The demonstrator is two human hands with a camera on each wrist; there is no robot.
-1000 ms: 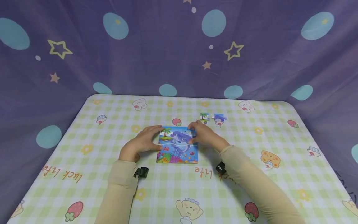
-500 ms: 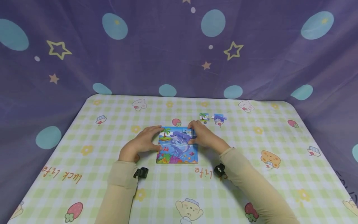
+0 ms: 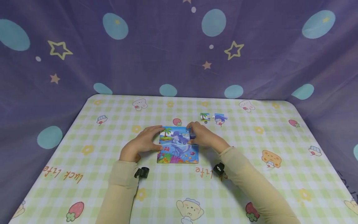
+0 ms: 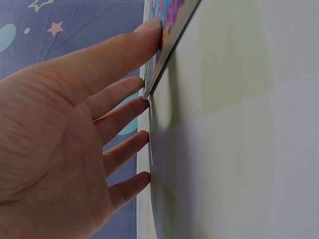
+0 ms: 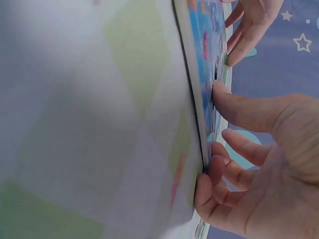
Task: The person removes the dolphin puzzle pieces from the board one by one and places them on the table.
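The square puzzle board [image 3: 174, 152], thin and glossy with a blue-and-purple dolphin sea scene, lies flat on the desk [image 3: 246, 141] with its green-and-white checked cover, right between the person's two hands. The left hand [image 3: 142, 141] has its fingers fairly straight; thumb and forefinger touch the board's left side, bracing it without clasping. The right hand [image 3: 203, 136] is bent over the far right part, its grip seemingly pinching a small dark-blue puzzle piece [image 3: 192, 136] between thumb and fingertips, though those fingers hide much of it from where I stand. I'd judge the step in hand to be working that one piece at its spot; whether it's going in or coming out, I can't tell. The next move calls for a light right pinch and a steady left hand. Beyond, on the far right, a palm-tree piece [image 3: 205, 116] and a purple dolphin piece [image 3: 220, 118] lie loose and apart.
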